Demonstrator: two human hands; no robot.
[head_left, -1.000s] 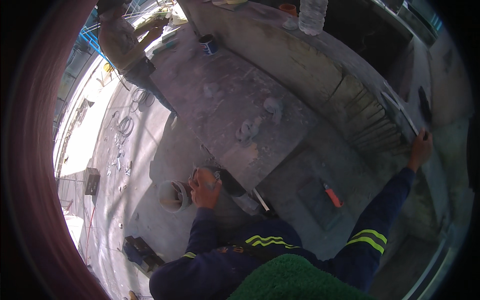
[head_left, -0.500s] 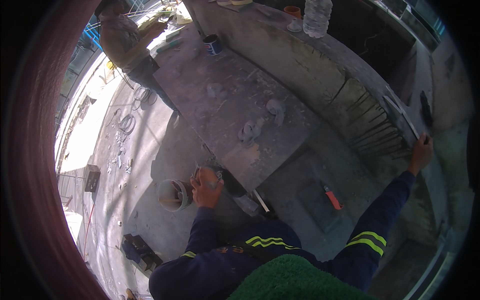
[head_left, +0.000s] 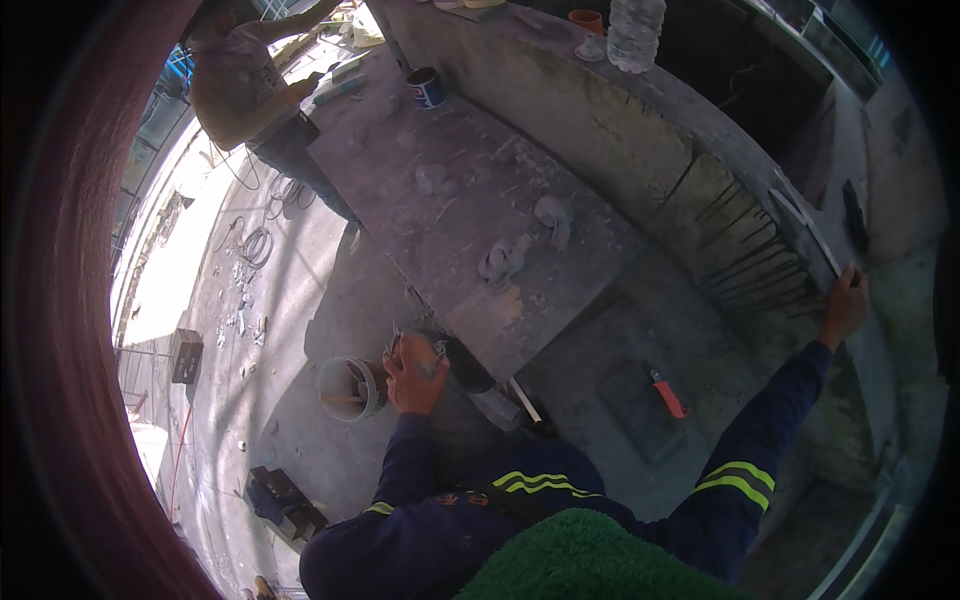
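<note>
At the far right my right hand (head_left: 847, 303) is closed round the lower end of a thin pale strip (head_left: 812, 226), which runs up along the wall ledge. My left hand (head_left: 414, 384) is low at centre, its fingers curled round a rounded object that I cannot make out, with small thin bits sticking out beside it. Just left of that hand stands a bucket (head_left: 374, 402) with a stick lying inside. A dusty board (head_left: 480, 210) in front of me carries grey crumpled lumps (head_left: 500, 262). On the floor between my arms lies a red-handled tool (head_left: 670, 395).
A person (head_left: 240, 90) stands beyond the board at the far left. A blue can (head_left: 425, 88) is on its far end. On the low wall (head_left: 570, 90) stand a clear plastic bottle (head_left: 635, 35) and an orange pot (head_left: 586, 20). Coiled cable (head_left: 257, 247) and a dark box (head_left: 283, 503) lie left.
The other person has raised one arm outward and turned slightly. Both my hands keep nearly the same place and grip; the view has shifted only a little.
</note>
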